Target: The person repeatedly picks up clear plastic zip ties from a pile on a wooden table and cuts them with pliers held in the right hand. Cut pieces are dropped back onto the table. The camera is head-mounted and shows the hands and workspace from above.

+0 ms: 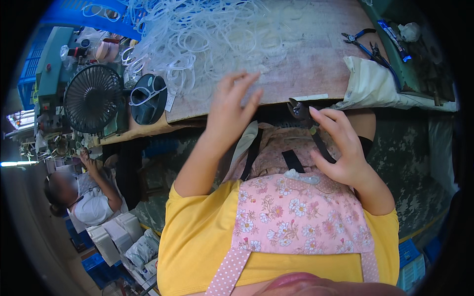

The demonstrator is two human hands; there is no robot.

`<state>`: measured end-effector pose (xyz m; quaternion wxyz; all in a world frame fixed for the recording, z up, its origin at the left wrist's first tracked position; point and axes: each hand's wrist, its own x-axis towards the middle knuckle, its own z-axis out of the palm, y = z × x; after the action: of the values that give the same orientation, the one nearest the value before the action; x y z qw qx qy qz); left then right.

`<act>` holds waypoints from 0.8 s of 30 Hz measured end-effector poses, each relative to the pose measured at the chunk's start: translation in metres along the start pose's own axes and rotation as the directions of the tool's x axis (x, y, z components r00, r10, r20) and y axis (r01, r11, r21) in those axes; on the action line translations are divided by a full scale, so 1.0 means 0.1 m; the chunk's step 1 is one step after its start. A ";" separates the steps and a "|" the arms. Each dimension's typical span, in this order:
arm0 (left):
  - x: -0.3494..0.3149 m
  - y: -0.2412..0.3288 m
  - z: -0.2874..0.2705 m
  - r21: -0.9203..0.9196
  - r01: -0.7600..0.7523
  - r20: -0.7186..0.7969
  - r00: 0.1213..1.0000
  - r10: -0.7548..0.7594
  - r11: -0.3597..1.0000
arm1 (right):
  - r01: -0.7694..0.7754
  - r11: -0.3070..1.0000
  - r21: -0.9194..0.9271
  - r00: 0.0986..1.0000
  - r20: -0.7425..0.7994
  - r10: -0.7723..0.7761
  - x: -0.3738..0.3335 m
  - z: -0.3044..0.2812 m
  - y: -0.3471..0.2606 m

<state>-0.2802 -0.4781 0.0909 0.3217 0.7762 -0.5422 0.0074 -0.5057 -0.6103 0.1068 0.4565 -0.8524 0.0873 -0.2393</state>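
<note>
Over the front edge of the table my left hand (229, 111) is raised, its fingers apart and slightly blurred, with nothing visible in it. My right hand (340, 150) grips a pair of dark-handled cutting pliers (307, 121) in front of my apron, jaws pointing up toward the table edge. Beyond my left hand spreads a large tangled heap of clear, thin plastic loops and strips (197, 42). Neither hand touches the heap.
At left stand a black fan (94, 98) and a dark round dish (149, 101) with a clear loop on it. Blue-handled pliers (363, 43) and a white cloth bag (370, 81) lie at right. A blue crate (89, 15) is behind; another person (91, 197) sits at far left.
</note>
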 end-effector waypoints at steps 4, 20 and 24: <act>0.71 -0.45 -0.01 0.619 -0.208 -0.056 0.950 0.306 0.758 | 0.055 0.998 -0.030 0.998 0.045 -0.054 -0.01 0.04 0.00; 0.41 -0.12 -0.14 -0.909 0.417 0.417 0.908 -0.048 0.001 | -0.163 0.964 0.210 0.985 0.088 0.148 -0.03 -0.09 0.16; 0.17 -0.07 0.21 -0.632 0.350 0.441 0.896 0.050 -0.692 | -0.190 0.964 0.186 0.981 0.074 0.179 0.01 0.01 0.17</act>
<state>-0.2743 -0.5011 0.0767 0.7591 0.1122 -0.0921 -0.6346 -0.5033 -0.6192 0.0922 0.5594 -0.7989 0.1297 -0.1788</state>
